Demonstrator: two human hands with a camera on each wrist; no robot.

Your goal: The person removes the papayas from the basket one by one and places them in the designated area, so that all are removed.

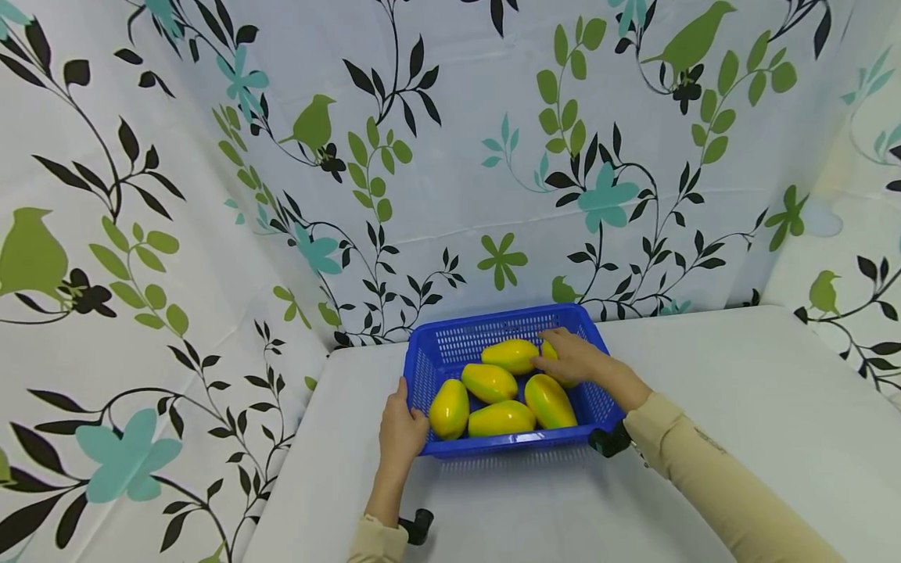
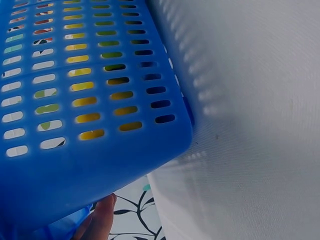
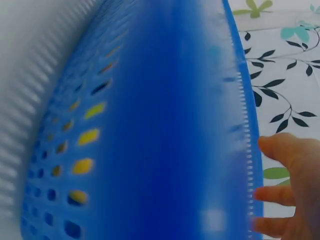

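A blue plastic basket (image 1: 507,447) with slotted walls holds several yellow mangoes (image 1: 489,383) tinged with green. At its left side my left hand (image 1: 403,428) grips the rim; part of a finger (image 2: 102,215) shows below the basket wall in the left wrist view. My right hand (image 1: 576,360) reaches over the right side into the basket, thumb and fingers around a mango (image 1: 549,349) near the back right corner. Most of that mango is hidden under the hand. In the right wrist view the fingers (image 3: 277,195) appear beyond the blue wall, spaced apart.
The basket stands on a white table (image 1: 704,391), close to its back edge. Behind and at both sides hangs a curtain (image 1: 450,195) printed with leaves, birds and flowers. Dark wrist devices (image 1: 418,525) are worn on both arms.
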